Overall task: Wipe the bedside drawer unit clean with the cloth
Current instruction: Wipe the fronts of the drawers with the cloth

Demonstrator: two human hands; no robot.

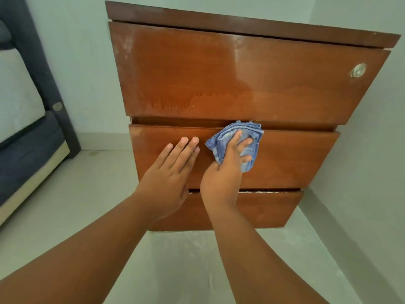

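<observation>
A brown wooden bedside drawer unit (241,80) with three drawer fronts stands against the wall. Its top drawer shows pale streaks and drip marks and a round metal lock (358,70) at the right. A folded blue checked cloth (252,132) lies against the middle drawer front (295,159), near its upper edge. My right hand (225,172) presses the cloth to the wood with spread fingers, the thumb tucked round the cloth's left edge. My left hand (168,172) rests flat on the middle drawer just left of the cloth, fingers straight.
A dark bed frame with a pale mattress (19,95) stands at the left. Pale walls close in behind and on the right of the unit. Light floor (186,260) lies below my arms.
</observation>
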